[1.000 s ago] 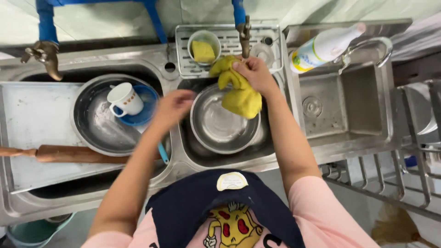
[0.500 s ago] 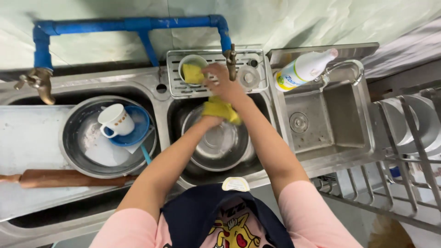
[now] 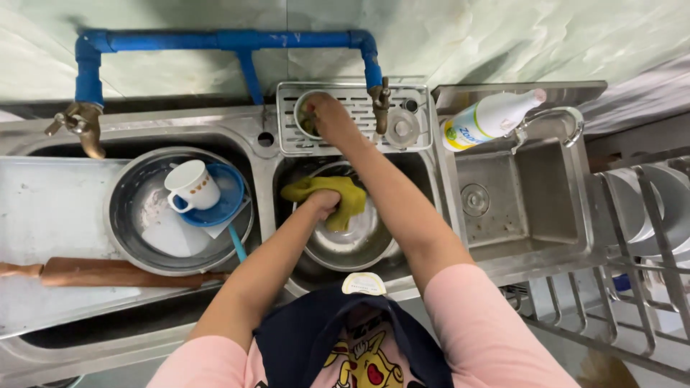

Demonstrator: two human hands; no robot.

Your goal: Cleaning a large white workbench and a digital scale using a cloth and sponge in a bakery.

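From the head view, your left hand (image 3: pixel 323 205) grips a yellow cloth (image 3: pixel 332 192), fingers curled and bunched into the fabric, pressing it against the inside of a steel bowl (image 3: pixel 352 241) that sits in the middle sink basin (image 3: pixel 291 179). The cloth looks damp and crumpled, draped over the bowl's far rim, which keeps it ready while the bowl stays braced under your fist. Your right hand (image 3: pixel 327 115) reaches up to the small white cup (image 3: pixel 305 108) on the slotted steel rack (image 3: pixel 352 133) behind the basin; its fingers dip into the cup, but you cannot tell whether they pinch anything. A brass tap (image 3: pixel 379 100) hangs just beside that wrist. In the left basin, a white mug (image 3: pixel 192 185) rests on a blue plate (image 3: pixel 223 194) inside a large steel pan (image 3: pixel 136 215).
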